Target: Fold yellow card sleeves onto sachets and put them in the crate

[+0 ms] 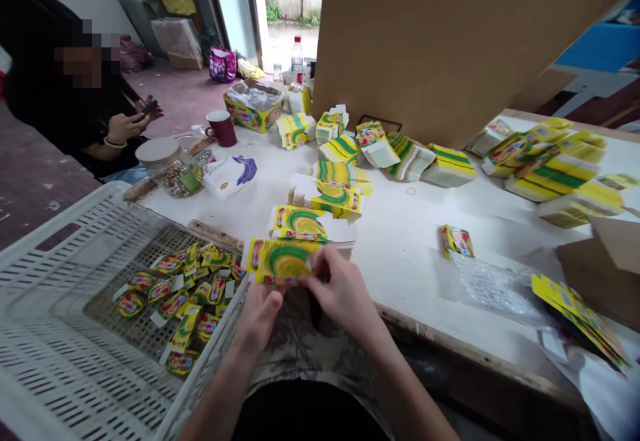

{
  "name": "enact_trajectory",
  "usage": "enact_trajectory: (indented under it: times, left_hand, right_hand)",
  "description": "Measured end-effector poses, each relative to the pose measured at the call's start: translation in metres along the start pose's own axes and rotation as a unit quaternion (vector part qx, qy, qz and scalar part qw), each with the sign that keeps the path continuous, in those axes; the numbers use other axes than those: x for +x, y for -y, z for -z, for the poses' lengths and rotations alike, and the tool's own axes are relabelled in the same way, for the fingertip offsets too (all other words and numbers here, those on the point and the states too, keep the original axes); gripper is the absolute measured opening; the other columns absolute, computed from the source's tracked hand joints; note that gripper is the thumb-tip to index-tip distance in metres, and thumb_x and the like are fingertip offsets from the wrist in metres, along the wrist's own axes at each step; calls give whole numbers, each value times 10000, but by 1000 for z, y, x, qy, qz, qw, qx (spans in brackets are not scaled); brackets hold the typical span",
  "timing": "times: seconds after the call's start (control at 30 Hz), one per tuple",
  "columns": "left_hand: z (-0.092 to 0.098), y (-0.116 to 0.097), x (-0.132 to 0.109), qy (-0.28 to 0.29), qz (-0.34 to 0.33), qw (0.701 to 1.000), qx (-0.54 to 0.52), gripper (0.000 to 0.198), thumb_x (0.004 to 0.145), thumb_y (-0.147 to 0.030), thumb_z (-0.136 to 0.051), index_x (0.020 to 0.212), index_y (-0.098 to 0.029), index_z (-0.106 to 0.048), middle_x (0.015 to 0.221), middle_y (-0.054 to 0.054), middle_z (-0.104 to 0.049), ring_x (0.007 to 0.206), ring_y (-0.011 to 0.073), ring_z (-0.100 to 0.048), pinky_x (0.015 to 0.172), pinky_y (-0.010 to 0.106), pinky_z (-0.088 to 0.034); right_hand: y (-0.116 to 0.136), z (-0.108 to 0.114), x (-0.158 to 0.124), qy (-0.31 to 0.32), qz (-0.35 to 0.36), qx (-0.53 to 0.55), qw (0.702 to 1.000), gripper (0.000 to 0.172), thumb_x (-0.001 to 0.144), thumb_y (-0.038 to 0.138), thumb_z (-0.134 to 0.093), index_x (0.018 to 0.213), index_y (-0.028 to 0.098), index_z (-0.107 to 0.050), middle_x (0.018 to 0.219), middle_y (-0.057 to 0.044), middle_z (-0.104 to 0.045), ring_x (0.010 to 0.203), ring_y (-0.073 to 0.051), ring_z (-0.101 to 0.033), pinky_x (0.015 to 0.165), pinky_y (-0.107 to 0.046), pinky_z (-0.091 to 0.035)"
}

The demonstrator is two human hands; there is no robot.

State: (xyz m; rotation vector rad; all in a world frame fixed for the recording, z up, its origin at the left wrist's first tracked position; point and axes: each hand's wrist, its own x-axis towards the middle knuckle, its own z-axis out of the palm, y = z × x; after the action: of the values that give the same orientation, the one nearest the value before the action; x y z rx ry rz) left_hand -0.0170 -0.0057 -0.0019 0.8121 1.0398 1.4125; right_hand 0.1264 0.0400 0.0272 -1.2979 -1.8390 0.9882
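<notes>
A flat yellow-and-green printed carton (pixel 285 261) is held between my two hands over the table's front edge. My left hand (pixel 261 314) supports it from below with the thumb up. At the carton's right end, my right hand (pixel 335 281) pinches it between thumb and fingers. Just beyond lies a stack of flattened cartons (pixel 297 222), with another stack (pixel 335 195) behind it. To my left, a white plastic basket (pixel 65 294) holds several small yellow cartons (pixel 173 304) on its floor.
Bundles of cartons (pixel 407 157) line the table's back against a big cardboard sheet (pixel 425 47). A mug (pixel 221 129), a glass jar (pixel 170 169) and a tissue pack (pixel 230 175) stand left. One small box (pixel 457 241) lies right. A person (pixel 65 87) sits left, holding a phone.
</notes>
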Motion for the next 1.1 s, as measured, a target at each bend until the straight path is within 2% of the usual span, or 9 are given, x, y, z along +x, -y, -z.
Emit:
enact_trajectory:
  times: [0.1, 0.23, 0.37, 0.5, 0.6, 0.67, 0.8, 0.9, 1.1]
  left_hand:
    - [-22, -7, -1, -99, -41, 987, -122, 538, 743, -696, -549, 933, -196, -603, 870, 79, -635, 859, 253, -635, 772, 395, -553]
    - [-34, -17, -1, -190, -102, 965, -151, 392, 825, -589, -522, 802, -202, -574, 728, 12, -535, 728, 163, -577, 740, 284, -534]
    - [-32, -12, -1, -182, -67, 977, -87, 377, 859, -539, -530, 1004, -203, -622, 889, 48, -642, 877, 201, -631, 816, 312, -536]
    - [-27, 1, -7, -159, -92, 983, 27, 357, 893, -454, -526, 1122, -197, -619, 1040, 77, -676, 1082, 252, -605, 960, 378, -495]
    - [-22, 8, -12, -93, -111, 981, 126, 372, 898, -466, -506, 1098, -186, -645, 1059, 89, -682, 1154, 267, -569, 1028, 396, -448]
    - [-19, 13, -14, -62, -109, 980, 154, 382, 899, -479, -492, 1064, -179, -662, 1038, 97, -689, 1158, 275, -568, 1026, 400, -450]
    - [-17, 21, -11, -93, -93, 987, 95, 441, 934, -513, -373, 1056, -196, -654, 988, 93, -696, 1147, 266, -572, 1002, 405, -462]
    - [-23, 19, -5, -98, -63, 993, 31, 496, 900, -587, -388, 1042, -182, -637, 969, 107, -680, 1080, 273, -596, 949, 412, -488]
    - [-32, 10, 2, -186, -66, 975, -101, 431, 837, -631, -450, 860, -211, -544, 743, 11, -540, 717, 168, -589, 771, 329, -546]
  right_hand:
    - [7, -15, -26, 83, -20, 162, 983, 233, 736, 200, -673, 674, 201, -449, 640, 45, -488, 596, -115, -425, 560, -229, -327]
    - [12, -32, -41, 83, -60, 318, 942, 300, 680, 300, -755, 728, 195, -478, 690, 42, -476, 634, -112, -401, 582, -227, -344]
    - [8, -36, -39, 50, -82, 333, 938, 328, 655, 305, -762, 751, 204, -466, 680, 51, -464, 605, -104, -385, 545, -217, -331]
    - [2, -29, -38, -13, -41, 208, 977, 219, 707, 186, -692, 726, 204, -474, 676, 41, -480, 594, -111, -398, 549, -229, -334]
    - [-1, -25, -38, 0, 10, 126, 992, 143, 745, 113, -615, 747, 201, -503, 716, 22, -509, 638, -124, -434, 581, -238, -347]
    - [-2, -23, -37, 27, -8, 166, 986, 156, 747, 134, -620, 745, 203, -480, 686, 34, -490, 609, -117, -424, 554, -230, -338]
    - [-2, -22, -33, 22, -61, 289, 955, 234, 715, 232, -692, 771, 206, -467, 692, 44, -473, 608, -111, -428, 559, -226, -369]
    - [1, -24, -32, -4, -33, 261, 965, 178, 719, 189, -669, 795, 200, -508, 734, 26, -498, 682, -129, -452, 635, -245, -392]
    - [-2, -36, -32, 99, -61, 305, 945, 324, 725, 186, -690, 977, 211, -489, 730, 49, -496, 634, -111, -441, 563, -220, -356]
